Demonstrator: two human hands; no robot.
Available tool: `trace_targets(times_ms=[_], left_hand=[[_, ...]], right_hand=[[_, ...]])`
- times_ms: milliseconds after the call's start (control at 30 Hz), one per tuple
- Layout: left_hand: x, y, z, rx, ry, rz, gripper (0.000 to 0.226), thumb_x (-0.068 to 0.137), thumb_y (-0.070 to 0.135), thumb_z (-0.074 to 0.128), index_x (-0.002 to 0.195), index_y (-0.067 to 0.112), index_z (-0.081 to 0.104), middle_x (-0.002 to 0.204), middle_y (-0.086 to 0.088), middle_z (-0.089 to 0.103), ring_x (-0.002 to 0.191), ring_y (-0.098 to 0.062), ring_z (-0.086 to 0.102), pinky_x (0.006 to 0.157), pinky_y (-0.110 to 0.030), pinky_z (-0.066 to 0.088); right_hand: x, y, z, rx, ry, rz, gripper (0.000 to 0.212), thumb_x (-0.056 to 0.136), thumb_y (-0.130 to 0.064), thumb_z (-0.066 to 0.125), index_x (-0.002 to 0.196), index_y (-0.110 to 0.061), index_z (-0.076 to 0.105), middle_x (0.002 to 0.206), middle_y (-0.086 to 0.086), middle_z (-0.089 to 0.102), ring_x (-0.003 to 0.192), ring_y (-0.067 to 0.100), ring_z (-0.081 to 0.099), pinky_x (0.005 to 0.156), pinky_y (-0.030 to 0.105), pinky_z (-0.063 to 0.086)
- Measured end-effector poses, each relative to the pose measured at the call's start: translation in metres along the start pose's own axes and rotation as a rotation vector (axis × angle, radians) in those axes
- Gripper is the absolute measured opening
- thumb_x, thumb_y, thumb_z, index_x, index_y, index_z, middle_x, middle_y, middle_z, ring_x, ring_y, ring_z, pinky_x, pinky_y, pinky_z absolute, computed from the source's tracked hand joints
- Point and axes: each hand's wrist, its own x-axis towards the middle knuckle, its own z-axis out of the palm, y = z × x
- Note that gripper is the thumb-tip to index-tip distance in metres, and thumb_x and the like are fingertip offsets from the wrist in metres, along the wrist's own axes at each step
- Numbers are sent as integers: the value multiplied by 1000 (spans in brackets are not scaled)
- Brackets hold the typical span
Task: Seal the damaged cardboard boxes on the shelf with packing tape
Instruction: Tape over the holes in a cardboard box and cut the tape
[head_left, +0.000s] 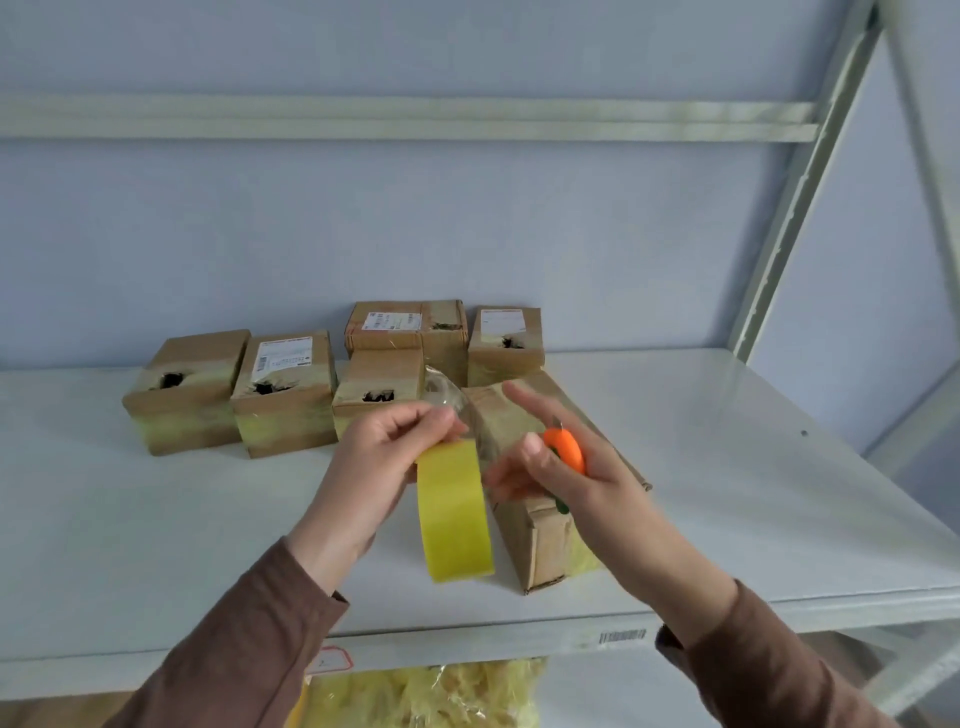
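Over the shelf, near edge: both hands are held above the white shelf board (753, 467).
Left hand (387, 457): fingers curled, the yellow tape roll (457, 514) gripped at its top, the roll hanging on edge.
Tape end: a clear strip (449, 397) is seen pulled up from the roll toward the far side.
Right hand (561, 462): an orange cutter (566, 449) is held under the thumb, index finger stretched out straight.
Nearest box (540, 540): a long cardboard box lies just right of the roll, under the right hand.
Far boxes: five cardboard boxes with torn holes are ranged behind, the leftmost box (184, 389) at the far left.
Lower shelf: a yellow bagged bundle (441, 696) is seen below.
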Motion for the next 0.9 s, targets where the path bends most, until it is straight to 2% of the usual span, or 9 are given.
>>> trace_targets(times_ms=[67, 167, 233, 333, 500, 600, 733, 833, 900], left_hand=[[5, 4, 3, -26, 46, 2, 21, 94, 33, 68, 92, 17, 82, 96, -13, 78, 84, -21, 73, 71, -24, 58], [12, 11, 8, -98, 56, -12, 22, 96, 32, 67, 101, 15, 81, 100, -17, 77, 85, -20, 73, 68, -21, 57], [19, 16, 10, -120, 50, -33, 19, 99, 25, 65, 109, 17, 79, 99, -11, 79, 87, -14, 74, 66, -19, 56], [29, 29, 16, -191, 15, -103, 14, 99, 14, 62, 99, 17, 75, 93, -8, 80, 86, -11, 76, 65, -23, 57], [41, 53, 24, -261, -172, -151, 16, 82, 16, 74, 98, 15, 74, 101, -14, 79, 86, -14, 76, 66, -27, 60], [47, 61, 30, -198, -214, -139, 22, 71, 24, 80, 93, 20, 76, 92, -1, 76, 85, -11, 72, 63, -25, 58], [55, 65, 37, -320, -253, -174, 15, 72, 21, 78, 87, 18, 75, 81, 1, 71, 74, -12, 69, 57, -25, 56], [56, 69, 38, -397, -389, -223, 11, 82, 22, 71, 90, 15, 73, 85, -1, 70, 73, -13, 69, 60, -27, 58], [58, 69, 40, -295, -393, -187, 10, 86, 20, 69, 93, 15, 74, 83, -2, 71, 73, -13, 69, 61, -27, 59]], right_hand=[[-17, 1, 2, -29, -122, 13, 61, 99, -46, 58, 156, -44, 33, 104, 2, 74, 98, 14, 69, 93, 25, 53], [-27, -3, 9, -212, -175, -12, 69, 96, -59, 58, 152, -64, 19, 96, 3, 61, 80, 12, 51, 79, 22, 44], [-26, -6, 14, -300, -156, -55, 71, 101, -42, 60, 153, -63, 17, 105, -3, 65, 81, 25, 49, 78, 29, 45], [-25, -12, 10, -394, -75, -151, 70, 105, -18, 58, 157, -52, 26, 101, -22, 62, 77, 17, 47, 79, 28, 47], [-34, -24, -7, -414, 15, -185, 64, 104, -23, 58, 156, -50, 32, 99, -19, 62, 81, 12, 51, 80, 13, 42], [-37, -33, -17, -411, 17, -164, 62, 103, -26, 58, 154, -52, 34, 114, 3, 65, 99, 36, 55, 94, 37, 49], [-42, -43, -24, -445, 12, -179, 62, 105, -21, 56, 155, -50, 33, 92, 1, 57, 82, 33, 46, 82, 36, 45], [-45, -47, -31, -393, 9, -164, 60, 104, -22, 56, 154, -49, 36, 107, 23, 61, 90, 48, 51, 87, 57, 47], [-48, -49, -36, -377, 15, -168, 59, 104, -23, 57, 154, -47, 38, 101, 20, 61, 87, 45, 50, 84, 55, 46]])
